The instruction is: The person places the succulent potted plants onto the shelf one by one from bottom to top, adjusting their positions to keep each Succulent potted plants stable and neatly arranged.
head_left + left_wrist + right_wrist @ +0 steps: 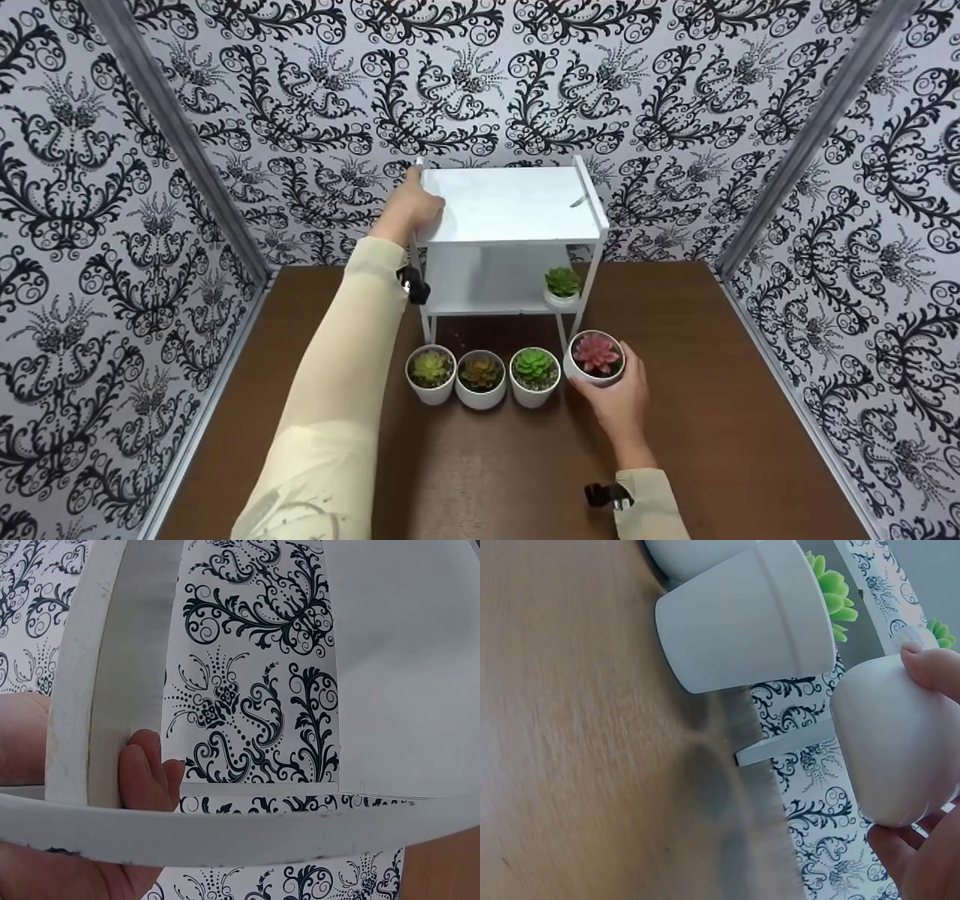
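Observation:
My left hand [414, 206] grips the upper left side of a white two-tier shelf [510, 204]. In the left wrist view, its fingers [148, 772] curl round the white side piece. My right hand [624, 394] holds a white pot with a red succulent [597, 354], thumb and fingers around its sides. The right wrist view shows this white pot [900, 742] raised off the table, with shadows below it. Just left of it stands a white pot with a bright green succulent [535, 375]. A small potted green succulent [562, 285] sits on the lower tier's right end.
Left along the row, in front of the shelf, stand a pot with a brownish succulent [481, 379] and one with a yellow-green succulent [431, 373]. A brown wooden table [480, 472] carries everything. Patterned walls [465, 82] enclose the back and sides.

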`<action>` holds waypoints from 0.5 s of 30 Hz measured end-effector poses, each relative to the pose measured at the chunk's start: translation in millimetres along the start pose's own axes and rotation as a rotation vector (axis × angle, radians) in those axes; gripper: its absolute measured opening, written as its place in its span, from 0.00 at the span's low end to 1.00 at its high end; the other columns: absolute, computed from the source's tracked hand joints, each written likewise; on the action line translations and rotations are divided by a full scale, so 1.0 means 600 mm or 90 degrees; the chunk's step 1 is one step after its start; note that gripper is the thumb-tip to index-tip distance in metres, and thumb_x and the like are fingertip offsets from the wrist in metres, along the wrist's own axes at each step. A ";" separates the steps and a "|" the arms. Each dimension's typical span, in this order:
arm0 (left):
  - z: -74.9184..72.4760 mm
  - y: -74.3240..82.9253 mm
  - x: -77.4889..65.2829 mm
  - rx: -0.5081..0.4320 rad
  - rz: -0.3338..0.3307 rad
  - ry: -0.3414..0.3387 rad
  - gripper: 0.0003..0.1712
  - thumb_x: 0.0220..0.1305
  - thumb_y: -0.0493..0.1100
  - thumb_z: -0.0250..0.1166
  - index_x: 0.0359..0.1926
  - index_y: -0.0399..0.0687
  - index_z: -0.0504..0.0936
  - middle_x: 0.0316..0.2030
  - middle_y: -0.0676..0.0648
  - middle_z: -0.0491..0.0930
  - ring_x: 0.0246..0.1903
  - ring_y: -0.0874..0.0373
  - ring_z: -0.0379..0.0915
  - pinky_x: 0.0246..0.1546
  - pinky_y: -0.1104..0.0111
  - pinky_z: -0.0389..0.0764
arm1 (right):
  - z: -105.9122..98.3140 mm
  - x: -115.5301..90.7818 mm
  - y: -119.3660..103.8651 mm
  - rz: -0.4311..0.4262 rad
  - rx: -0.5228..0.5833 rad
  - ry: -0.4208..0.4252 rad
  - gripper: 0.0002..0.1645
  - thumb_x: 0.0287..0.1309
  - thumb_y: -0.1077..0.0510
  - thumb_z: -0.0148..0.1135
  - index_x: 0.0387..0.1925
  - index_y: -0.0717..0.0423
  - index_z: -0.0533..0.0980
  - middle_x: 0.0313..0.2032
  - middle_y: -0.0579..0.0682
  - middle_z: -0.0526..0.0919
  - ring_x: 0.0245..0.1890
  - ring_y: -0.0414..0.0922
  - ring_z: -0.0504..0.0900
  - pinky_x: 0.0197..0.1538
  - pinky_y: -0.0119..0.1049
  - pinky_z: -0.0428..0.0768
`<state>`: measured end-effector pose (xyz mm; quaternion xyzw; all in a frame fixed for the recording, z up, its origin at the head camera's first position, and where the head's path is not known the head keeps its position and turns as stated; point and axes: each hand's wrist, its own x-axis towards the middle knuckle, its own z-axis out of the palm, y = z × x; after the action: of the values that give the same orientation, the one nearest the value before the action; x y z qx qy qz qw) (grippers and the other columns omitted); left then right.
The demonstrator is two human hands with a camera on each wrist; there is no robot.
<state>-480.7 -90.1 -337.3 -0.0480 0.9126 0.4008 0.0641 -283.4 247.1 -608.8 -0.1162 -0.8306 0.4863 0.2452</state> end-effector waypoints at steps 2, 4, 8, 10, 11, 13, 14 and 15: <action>0.000 -0.001 0.000 0.000 0.000 0.001 0.52 0.71 0.42 0.58 0.87 0.57 0.39 0.82 0.37 0.58 0.80 0.41 0.59 0.82 0.49 0.63 | -0.001 -0.001 -0.004 -0.003 0.007 0.001 0.65 0.32 0.51 0.93 0.74 0.57 0.69 0.66 0.63 0.77 0.69 0.61 0.75 0.72 0.57 0.72; 0.000 -0.002 -0.001 -0.003 0.000 0.000 0.52 0.71 0.42 0.59 0.87 0.58 0.39 0.82 0.37 0.58 0.79 0.40 0.60 0.81 0.49 0.64 | 0.000 -0.002 -0.007 -0.007 0.012 0.002 0.65 0.31 0.51 0.93 0.74 0.57 0.70 0.66 0.62 0.77 0.69 0.60 0.75 0.72 0.57 0.72; 0.002 -0.003 0.000 -0.003 0.002 -0.002 0.52 0.71 0.42 0.59 0.87 0.57 0.40 0.82 0.36 0.59 0.79 0.40 0.60 0.81 0.49 0.64 | 0.003 -0.004 -0.012 -0.012 0.019 0.005 0.65 0.30 0.50 0.94 0.73 0.58 0.70 0.66 0.62 0.77 0.68 0.60 0.75 0.72 0.56 0.72; 0.002 -0.003 0.000 -0.001 0.005 -0.002 0.52 0.71 0.43 0.59 0.87 0.56 0.40 0.82 0.37 0.58 0.80 0.40 0.59 0.82 0.49 0.62 | 0.004 -0.004 -0.015 -0.012 0.022 0.006 0.66 0.30 0.50 0.94 0.73 0.57 0.70 0.66 0.62 0.77 0.68 0.59 0.75 0.72 0.56 0.72; 0.002 -0.003 0.000 -0.003 0.005 -0.002 0.52 0.72 0.43 0.59 0.87 0.56 0.40 0.82 0.37 0.58 0.80 0.40 0.58 0.82 0.49 0.62 | 0.005 -0.004 -0.017 -0.013 0.024 0.006 0.65 0.30 0.50 0.94 0.73 0.57 0.70 0.66 0.62 0.77 0.68 0.59 0.75 0.72 0.56 0.72; 0.001 -0.002 0.001 -0.004 0.002 -0.005 0.52 0.72 0.42 0.59 0.87 0.57 0.39 0.82 0.37 0.58 0.80 0.40 0.59 0.81 0.49 0.64 | 0.005 -0.003 -0.020 -0.014 0.026 0.008 0.66 0.30 0.51 0.94 0.73 0.56 0.70 0.66 0.61 0.77 0.68 0.59 0.75 0.72 0.56 0.73; 0.000 -0.001 0.000 -0.006 -0.002 -0.009 0.52 0.72 0.42 0.59 0.87 0.58 0.39 0.82 0.37 0.58 0.79 0.40 0.61 0.80 0.50 0.67 | 0.005 -0.003 -0.023 -0.014 0.026 0.008 0.65 0.30 0.51 0.94 0.73 0.56 0.70 0.66 0.61 0.77 0.68 0.59 0.75 0.72 0.56 0.73; 0.000 0.000 0.000 -0.007 -0.004 -0.011 0.53 0.72 0.42 0.59 0.87 0.59 0.38 0.82 0.37 0.58 0.78 0.40 0.62 0.78 0.50 0.69 | 0.005 -0.003 -0.026 -0.014 0.026 0.008 0.65 0.30 0.51 0.94 0.73 0.56 0.70 0.66 0.60 0.77 0.68 0.59 0.75 0.72 0.56 0.73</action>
<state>-480.6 -90.1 -337.0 -0.0480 0.9097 0.4058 0.0734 -282.9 236.3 -597.4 -0.1053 -0.8199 0.4999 0.2583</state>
